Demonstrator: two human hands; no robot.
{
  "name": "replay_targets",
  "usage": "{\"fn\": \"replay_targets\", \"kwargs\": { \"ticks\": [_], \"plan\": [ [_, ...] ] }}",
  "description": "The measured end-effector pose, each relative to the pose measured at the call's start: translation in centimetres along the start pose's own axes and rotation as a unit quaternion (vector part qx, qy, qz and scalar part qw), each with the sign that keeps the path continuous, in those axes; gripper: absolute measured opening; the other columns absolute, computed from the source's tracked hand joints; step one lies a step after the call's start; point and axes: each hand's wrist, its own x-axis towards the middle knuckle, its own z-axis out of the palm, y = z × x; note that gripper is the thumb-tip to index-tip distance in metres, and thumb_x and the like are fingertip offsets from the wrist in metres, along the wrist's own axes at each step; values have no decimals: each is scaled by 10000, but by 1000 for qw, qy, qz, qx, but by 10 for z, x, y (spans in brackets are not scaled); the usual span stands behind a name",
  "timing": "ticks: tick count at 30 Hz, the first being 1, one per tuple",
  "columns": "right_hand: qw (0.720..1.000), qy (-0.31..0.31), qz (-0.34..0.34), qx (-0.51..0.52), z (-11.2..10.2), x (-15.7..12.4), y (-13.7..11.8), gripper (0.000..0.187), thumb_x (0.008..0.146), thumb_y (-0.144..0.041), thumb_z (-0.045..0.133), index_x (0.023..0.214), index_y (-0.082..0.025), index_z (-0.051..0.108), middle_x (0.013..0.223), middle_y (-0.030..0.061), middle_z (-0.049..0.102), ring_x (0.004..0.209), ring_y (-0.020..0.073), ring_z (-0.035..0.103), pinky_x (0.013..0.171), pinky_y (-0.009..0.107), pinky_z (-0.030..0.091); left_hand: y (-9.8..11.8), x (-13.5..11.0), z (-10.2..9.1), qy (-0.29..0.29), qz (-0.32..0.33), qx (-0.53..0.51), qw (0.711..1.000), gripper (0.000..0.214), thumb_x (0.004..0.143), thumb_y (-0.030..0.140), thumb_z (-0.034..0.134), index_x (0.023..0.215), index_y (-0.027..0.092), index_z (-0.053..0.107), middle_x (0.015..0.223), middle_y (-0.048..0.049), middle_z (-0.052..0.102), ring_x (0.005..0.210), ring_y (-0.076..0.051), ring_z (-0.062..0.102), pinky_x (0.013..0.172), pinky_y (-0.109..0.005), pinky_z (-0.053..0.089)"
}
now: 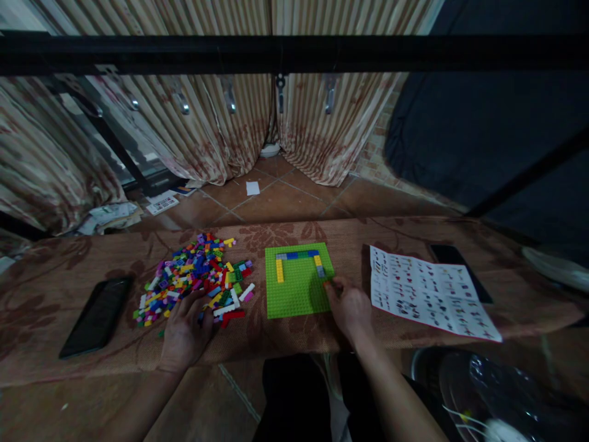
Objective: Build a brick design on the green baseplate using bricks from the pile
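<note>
A green studded baseplate [297, 301] lies on the cloth in front of me. Blue, grey, green and yellow toy bricks form a three-sided outline on it, with its near side without bricks. My right hand [352, 307] is at the plate's right edge, its fingertips pinched together by a small orange-red bit just below the grey brick [321, 271]; what it is I cannot make out. To the left, my left hand [186, 328] rests at the near edge of a heap of mixed bricks [197, 264], fingers bent and apart, touching loose pieces.
A black phone [97, 316] lies left of the heap. On the right, a printed instruction sheet [427, 288] partly covers a dark flat object [453, 255]. A dark bar [294, 54] with metal hooks crosses beyond the bench. Below right stands a round container [455, 380] with cables.
</note>
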Motion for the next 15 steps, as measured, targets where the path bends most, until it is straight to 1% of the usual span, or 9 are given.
{"fn": "replay_targets", "kwargs": {
  "ticks": [2,5,9,12,15],
  "plan": [
    [999,-22,15,-48,1,-1,-3,278,888,-368,533,1001,-156,673,952,110,707,937,247,654,790,323,458,0,0,0,1,0,-2,1000,197,917,288,497,1018,163,611,1161,-123,616,1008,-269,614,880,-427,528],
    [995,-40,16,-88,0,-1,-8,252,905,-356,517,944,-177,690,934,101,703,948,241,647,793,317,436,1,1,-1,-2,1,-7,1000,194,915,282,502,1023,160,607,1160,-125,615,1015,-273,612,881,-428,529],
    [993,-45,21,-106,-2,2,-16,251,910,-342,511,932,-186,707,958,95,700,892,225,654,767,310,423,0,0,-2,-5,2,-15,1000,188,913,273,507,1035,166,604,1168,-122,610,1042,-275,607,896,-429,525],
    [991,-45,43,-117,0,3,-22,280,914,-369,505,960,-191,716,932,104,701,848,229,663,745,316,421,-1,-1,0,-4,-2,-15,1000,191,910,269,514,1044,169,606,1171,-121,610,1048,-276,605,896,-428,524],
    [989,-33,60,-133,3,4,-26,307,918,-390,496,956,-183,720,907,118,704,846,243,668,741,324,420,-3,-2,2,-5,2,-11,1000,197,905,263,523,1055,166,607,1167,-120,614,1050,-277,605,892,-422,523]
  ]
}}
